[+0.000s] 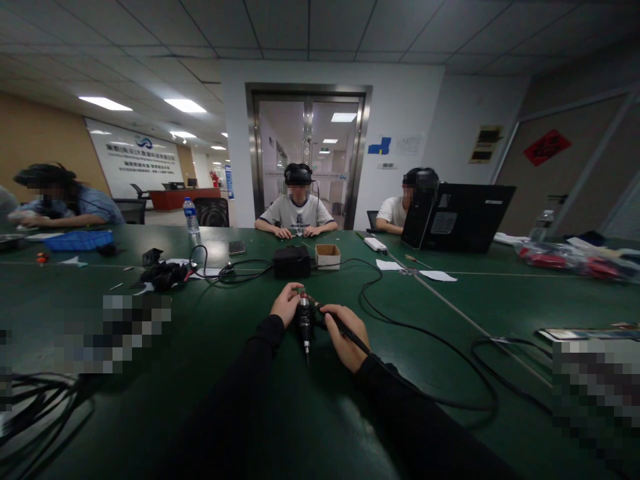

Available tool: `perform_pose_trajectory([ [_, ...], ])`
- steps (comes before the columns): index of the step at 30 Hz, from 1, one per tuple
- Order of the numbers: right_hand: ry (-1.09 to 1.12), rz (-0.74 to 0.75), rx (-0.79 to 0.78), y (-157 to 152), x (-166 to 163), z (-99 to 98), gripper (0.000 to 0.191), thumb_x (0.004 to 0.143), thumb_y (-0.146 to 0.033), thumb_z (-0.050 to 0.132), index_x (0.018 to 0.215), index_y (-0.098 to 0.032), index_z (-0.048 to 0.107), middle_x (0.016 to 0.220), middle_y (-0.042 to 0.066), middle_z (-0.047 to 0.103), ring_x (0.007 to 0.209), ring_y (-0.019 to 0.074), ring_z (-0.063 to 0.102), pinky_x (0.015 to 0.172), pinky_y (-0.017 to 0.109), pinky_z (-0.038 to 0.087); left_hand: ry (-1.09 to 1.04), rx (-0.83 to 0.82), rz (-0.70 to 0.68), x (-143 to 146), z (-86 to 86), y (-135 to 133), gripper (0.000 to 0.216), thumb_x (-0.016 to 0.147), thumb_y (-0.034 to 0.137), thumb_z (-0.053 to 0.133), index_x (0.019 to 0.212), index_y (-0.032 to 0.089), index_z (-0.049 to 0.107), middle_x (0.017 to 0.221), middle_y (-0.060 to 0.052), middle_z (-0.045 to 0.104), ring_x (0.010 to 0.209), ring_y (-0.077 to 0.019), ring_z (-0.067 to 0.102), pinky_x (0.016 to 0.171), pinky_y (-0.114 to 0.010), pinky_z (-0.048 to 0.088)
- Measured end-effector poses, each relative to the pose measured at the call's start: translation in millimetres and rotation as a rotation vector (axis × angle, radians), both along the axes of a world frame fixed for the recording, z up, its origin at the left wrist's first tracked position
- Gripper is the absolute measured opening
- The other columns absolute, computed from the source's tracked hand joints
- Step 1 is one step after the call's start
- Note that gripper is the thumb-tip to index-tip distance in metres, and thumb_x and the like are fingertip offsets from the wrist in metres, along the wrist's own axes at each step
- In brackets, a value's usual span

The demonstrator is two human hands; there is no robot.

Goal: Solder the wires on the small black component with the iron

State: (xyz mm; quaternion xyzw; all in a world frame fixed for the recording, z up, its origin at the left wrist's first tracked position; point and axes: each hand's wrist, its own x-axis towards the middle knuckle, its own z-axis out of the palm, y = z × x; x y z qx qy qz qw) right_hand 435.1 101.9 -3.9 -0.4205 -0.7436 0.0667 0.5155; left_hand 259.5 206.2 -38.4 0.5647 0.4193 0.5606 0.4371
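Note:
My left hand [285, 304] is closed around the upper end of a small dark cylindrical part with a metal tip [305, 325] that points toward me, just above the green table [200, 347]. My right hand [346, 335] grips a black pen-like corded tool [345, 331], its front end meeting the cylindrical part. A black cable [425, 333] runs from the tool across the table to a black box [291, 261]. Both my sleeves are black.
A small cardboard box [327, 256], phone [237, 247], water bottle [191, 217] and tangled black gear [165, 275] lie beyond my hands. A laptop [457, 217] stands at right. Three seated people work at the far side. Cables lie at lower left.

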Motion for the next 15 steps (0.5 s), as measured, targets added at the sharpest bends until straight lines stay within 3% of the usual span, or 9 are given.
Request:
perform_pose_trajectory([
  [9,-0.001,0.017,0.007,2.6,-0.5,-4.1,0.017,0.089,-0.024,0.049,0.095,-0.024,0.066,0.092,0.002,0.07,0.085,0.017,0.064,0.08,0.029,0.048,0.001,-0.003,0.011,0.5,-5.2,4.8,0.026,0.074,0.016,0.055,0.1,0.02,0.058,0.08,-0.002,0.07,0.08,-0.0165,0.066,0.086,-0.031,0.048],
  [15,0.023,-0.01,0.012,4.6,1.8,-6.5,0.018,0.091,-0.025,0.048,0.096,-0.024,0.065,0.096,0.003,0.07,0.089,0.018,0.064,0.083,0.03,0.048,0.176,-0.037,0.099,-2.0,-8.8,7.0,0.023,0.079,0.018,0.051,0.1,0.02,0.059,0.076,-0.001,0.069,0.076,-0.0156,0.064,0.079,-0.027,0.048],
])
